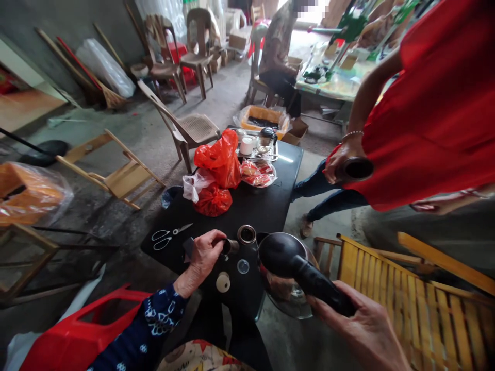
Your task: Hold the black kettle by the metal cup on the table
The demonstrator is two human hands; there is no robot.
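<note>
Right hand (359, 330) grips a black-handled glass pot (286, 304); left hand (201, 257) closes around a small metal cylinder (231, 247).

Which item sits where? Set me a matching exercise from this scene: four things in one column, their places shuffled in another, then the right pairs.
Things:
1. Scissors
2. Glass vessel with black handle
3. Small metal cylinder
4. Red plastic bag

Places:
A. Pinched in the left hand
B. Bunched toward the far end of the black table
C. Gripped in the right hand
D. Lying near the table's left edge

Pairs: 1-D, 2-C, 3-A, 4-B
</note>
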